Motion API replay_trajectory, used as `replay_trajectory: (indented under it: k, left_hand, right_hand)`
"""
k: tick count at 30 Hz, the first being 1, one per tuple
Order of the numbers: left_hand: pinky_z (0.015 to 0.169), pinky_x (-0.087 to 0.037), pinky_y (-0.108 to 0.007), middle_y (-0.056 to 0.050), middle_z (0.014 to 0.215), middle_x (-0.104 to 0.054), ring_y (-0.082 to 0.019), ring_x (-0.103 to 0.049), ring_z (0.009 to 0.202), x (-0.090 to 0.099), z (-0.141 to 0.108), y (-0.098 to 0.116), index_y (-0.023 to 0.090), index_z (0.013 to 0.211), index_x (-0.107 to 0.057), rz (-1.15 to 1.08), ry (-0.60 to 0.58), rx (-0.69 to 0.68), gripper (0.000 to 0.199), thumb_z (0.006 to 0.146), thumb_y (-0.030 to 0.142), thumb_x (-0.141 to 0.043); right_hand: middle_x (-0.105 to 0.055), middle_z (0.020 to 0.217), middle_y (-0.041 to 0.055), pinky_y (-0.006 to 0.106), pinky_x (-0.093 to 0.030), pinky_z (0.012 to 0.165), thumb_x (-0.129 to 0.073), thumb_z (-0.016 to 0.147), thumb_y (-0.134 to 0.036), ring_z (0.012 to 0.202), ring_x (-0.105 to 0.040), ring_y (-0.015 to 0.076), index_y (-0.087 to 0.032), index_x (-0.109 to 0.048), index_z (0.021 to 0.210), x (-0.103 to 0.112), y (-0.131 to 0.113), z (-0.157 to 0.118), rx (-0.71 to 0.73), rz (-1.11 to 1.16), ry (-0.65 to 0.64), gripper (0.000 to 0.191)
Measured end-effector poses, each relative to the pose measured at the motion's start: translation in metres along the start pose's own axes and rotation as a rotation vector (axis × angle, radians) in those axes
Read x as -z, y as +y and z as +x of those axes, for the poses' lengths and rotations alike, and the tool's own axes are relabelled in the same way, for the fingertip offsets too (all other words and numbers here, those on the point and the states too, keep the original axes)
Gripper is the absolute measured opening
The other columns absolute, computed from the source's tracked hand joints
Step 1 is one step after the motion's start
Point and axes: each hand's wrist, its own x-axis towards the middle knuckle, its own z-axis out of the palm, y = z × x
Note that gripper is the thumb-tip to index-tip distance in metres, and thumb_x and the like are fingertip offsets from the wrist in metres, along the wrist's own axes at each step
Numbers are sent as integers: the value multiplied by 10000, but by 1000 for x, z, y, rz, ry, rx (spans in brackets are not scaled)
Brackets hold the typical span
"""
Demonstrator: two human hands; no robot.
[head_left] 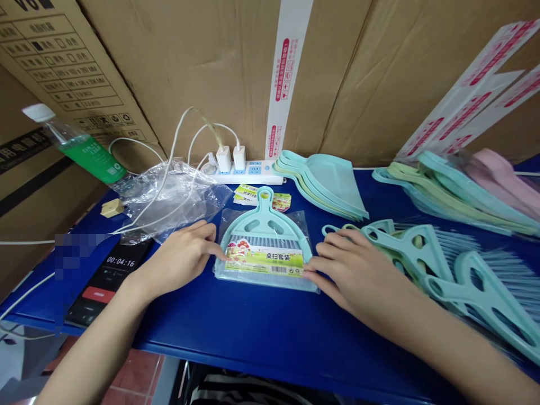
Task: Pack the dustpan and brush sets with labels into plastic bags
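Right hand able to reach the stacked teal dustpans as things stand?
Probably yes. The right hand sits at the bagged dustpan set; bare blue table lies between it and the stacked teal dustpans, with the loose brushes off to the right.

**Occlusions and unreadable areas, head view**

Phone (110,275): upper left corner under a mosaic blur patch (80,250). Label (264,261) on the bagged dustpan set (265,250): small print too small to read. Right hand (354,270) covers the bag's right edge. Loose printed cards (243,194): partly hidden behind the bag. Pink dustpans (506,180) and teal brush (485,298): cut off at right edge. Striped fabric (248,391): cut off at bottom edge.
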Motion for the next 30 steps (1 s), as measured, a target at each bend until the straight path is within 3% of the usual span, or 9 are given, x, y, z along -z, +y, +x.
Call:
replay_trajectory:
  k: [4,10,15,18,22,25,30]
  left_hand:
    - [617,-427,-278,-26,778,-600,-175,-554,711,-2,1,3,217,837,-696,32,-28,24,375,854,69,-352]
    - [606,-429,-295,-27,733,-634,-188,-601,676,-15,7,15,183,807,-588,99,-50,117,231,925,269,-409]
    - [514,-322,-260,10,605,-600,-160,-567,555,-17,8,17,198,666,-525,43,-83,306,266,910,283,-459]
    - [488,-277,-243,32,537,-566,-130,-519,487,-15,8,17,199,605,-507,-61,-85,365,292,878,301,-490]
    - [491,-283,-229,41,502,-550,-109,-502,462,-11,6,16,194,563,-510,-145,8,385,298,838,305,-491]
    - [494,-290,-225,48,477,-525,-100,-472,438,-9,6,17,193,540,-504,-192,49,375,297,819,297,-497]
    - [482,-282,-223,57,453,-482,-89,-407,414,-8,5,26,195,531,-483,-261,109,352,330,842,306,-472]
  right_hand:
    - [-646,641,10,344,-351,742,-531,922,-227,677,-547,192,-217,-615,706,-2,0,0,-6,12,-60,232]
    - [-687,749,37,338,-381,655,-534,920,-244,708,-620,235,-191,-578,958,-5,-4,-1,-92,142,-240,78]
    - [-627,695,26,304,-366,587,-392,929,-169,637,-588,202,-227,-484,785,1,-10,5,-255,262,-328,181]
    - [-591,648,6,288,-324,524,-364,916,-177,567,-543,177,-234,-440,779,4,-10,6,-361,360,-330,166]
    - [-503,575,-45,277,-328,492,-353,932,-282,513,-478,150,-241,-427,842,13,-7,9,-463,582,-237,123]
    - [-481,631,-50,278,-402,505,-384,937,-433,531,-492,137,-238,-432,927,18,-5,12,-543,815,-107,201]
    - [-553,866,-9,321,-547,513,-633,744,-652,641,-628,173,-253,-350,1319,10,-19,5,-842,1385,123,755]
